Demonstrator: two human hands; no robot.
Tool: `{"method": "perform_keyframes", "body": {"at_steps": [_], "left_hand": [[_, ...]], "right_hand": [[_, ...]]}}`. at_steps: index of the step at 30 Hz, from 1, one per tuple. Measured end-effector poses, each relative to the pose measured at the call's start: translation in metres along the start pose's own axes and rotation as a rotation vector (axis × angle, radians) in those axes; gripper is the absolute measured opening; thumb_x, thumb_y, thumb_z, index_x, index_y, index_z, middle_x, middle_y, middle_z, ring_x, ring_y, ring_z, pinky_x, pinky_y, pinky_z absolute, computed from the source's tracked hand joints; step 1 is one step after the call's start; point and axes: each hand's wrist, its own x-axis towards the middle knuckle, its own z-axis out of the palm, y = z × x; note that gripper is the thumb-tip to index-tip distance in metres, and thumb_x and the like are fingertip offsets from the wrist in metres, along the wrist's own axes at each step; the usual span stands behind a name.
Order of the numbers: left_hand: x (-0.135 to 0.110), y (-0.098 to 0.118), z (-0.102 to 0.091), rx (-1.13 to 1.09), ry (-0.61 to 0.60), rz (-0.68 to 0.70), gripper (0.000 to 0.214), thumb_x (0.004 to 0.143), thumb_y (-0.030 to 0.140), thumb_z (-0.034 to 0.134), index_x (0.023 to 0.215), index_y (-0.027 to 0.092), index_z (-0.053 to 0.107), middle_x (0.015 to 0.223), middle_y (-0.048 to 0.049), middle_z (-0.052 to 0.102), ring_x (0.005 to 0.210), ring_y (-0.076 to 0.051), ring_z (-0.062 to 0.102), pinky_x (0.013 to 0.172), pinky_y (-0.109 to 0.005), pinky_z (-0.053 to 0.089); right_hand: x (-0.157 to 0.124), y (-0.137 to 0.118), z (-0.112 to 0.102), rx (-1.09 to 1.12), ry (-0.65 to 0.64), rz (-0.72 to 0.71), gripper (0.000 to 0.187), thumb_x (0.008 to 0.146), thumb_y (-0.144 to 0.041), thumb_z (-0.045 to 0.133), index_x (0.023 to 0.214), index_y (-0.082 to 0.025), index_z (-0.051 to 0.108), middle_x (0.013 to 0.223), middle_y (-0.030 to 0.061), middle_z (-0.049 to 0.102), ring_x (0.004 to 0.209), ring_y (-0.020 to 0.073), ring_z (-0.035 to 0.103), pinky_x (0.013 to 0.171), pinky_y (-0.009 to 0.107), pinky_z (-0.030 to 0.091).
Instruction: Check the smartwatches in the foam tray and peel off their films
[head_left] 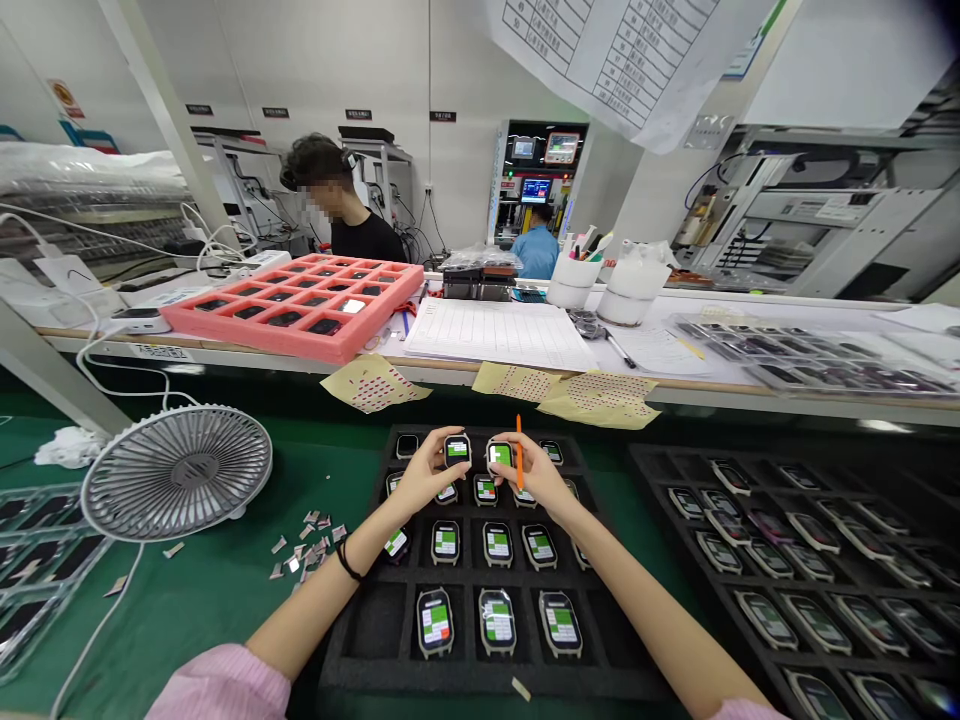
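Observation:
Over the far rows of a black foam tray (pixel 360 640), my left hand (pixel 421 475) pinches a smartwatch (pixel 457 450) without a strap, its lit screen showing green and white. Close beside it, my right hand (pixel 544 478) grips another smartwatch (pixel 499 457) by its edge. An orange stick-like tool (pixel 519 452) stands upright between the fingers of that same hand. More lit watches fill many of the tray's compartments, such as a front-row watch (pixel 496 620) below my hands. Some screens also carry a red block. My hands partly cover the watches behind them.
A second black tray (pixel 675 570) of watches lies to the right. At left are a round fan (pixel 176 472), small loose pieces (pixel 304 545) and a clear tray (pixel 45 570). The shelf holds a pink foam tray (pixel 341 340) and papers (pixel 495 335). A co-worker (pixel 364 230) sits beyond.

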Motion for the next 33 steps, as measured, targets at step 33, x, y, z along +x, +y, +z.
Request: {"method": "perform_keyframes", "body": {"at_steps": [33], "left_hand": [[0.002, -0.007, -0.002, -0.003, -0.032, 0.005, 0.063, 0.070, 0.034, 0.074, 0.124, 0.021, 0.042, 0.124, -0.0116, 0.054, 0.096, -0.020, 0.061, 0.076, -0.029, 0.051]], "right_hand": [[-0.006, -0.014, 0.001, 0.014, 0.098, 0.038, 0.030, 0.073, -0.045, 0.069, 0.089, -0.021, 0.059, 0.068, -0.0039, 0.054, 0.047, 0.0120, 0.059, 0.037, 0.021, 0.034]]}}
